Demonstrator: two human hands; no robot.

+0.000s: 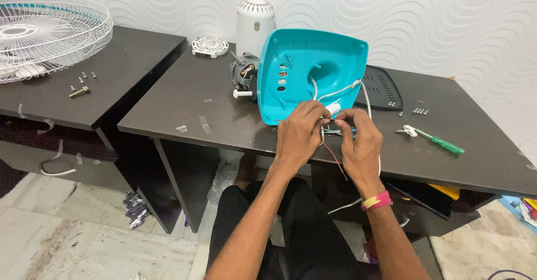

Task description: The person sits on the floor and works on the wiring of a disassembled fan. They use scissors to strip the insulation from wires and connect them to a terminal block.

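While the left hand [299, 134] and right hand [361, 143] pinch thin wires [334, 156] at the desk [184, 104] edge, the turquoise fan housing [305, 73] stands just behind them, a green screwdriver [442, 142] lying to the right.

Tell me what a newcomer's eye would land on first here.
The bright teal fan base shell stands tilted on the dark table, with the motor behind it. In front, the left hand and right hand pinch thin wires trailing from the shell. A white wire fan guard lies on the neighbouring table at far left, and a green screwdriver lies to the right.
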